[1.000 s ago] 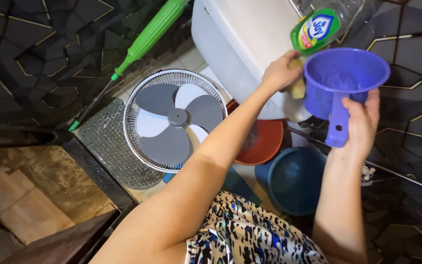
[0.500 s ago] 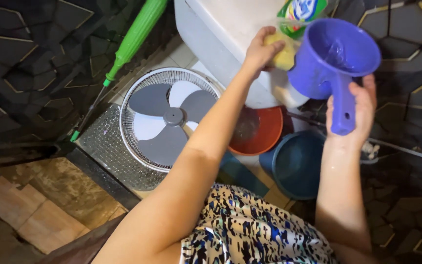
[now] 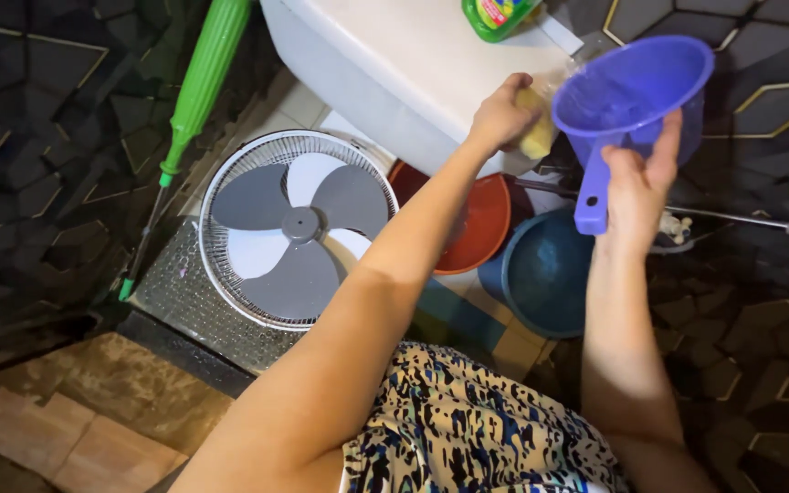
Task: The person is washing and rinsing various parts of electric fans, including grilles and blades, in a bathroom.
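Note:
My right hand [image 3: 636,183] grips the handle of a blue-violet plastic dipper [image 3: 627,96], held up with its mouth turned toward me. Against the dipper's left outer wall my left hand [image 3: 502,114] presses a yellow sponge [image 3: 538,137]. Both hands are above the edge of a white tank lid [image 3: 413,64]. A green dish-soap bottle [image 3: 495,14] stands on that lid, just behind my left hand.
On the floor below lie a fan head with grey blades in a white grille [image 3: 292,228], an orange basin [image 3: 486,224] and a dark blue bucket [image 3: 550,269]. A green-handled mop [image 3: 195,91] leans at the left. Dark patterned tiles surround the spot.
The dipper tipped and came lower and closer, its mouth turning more toward me. My left hand with the sponge stayed at its side wall. The view shifted so the soap bottle moved toward the top edge.

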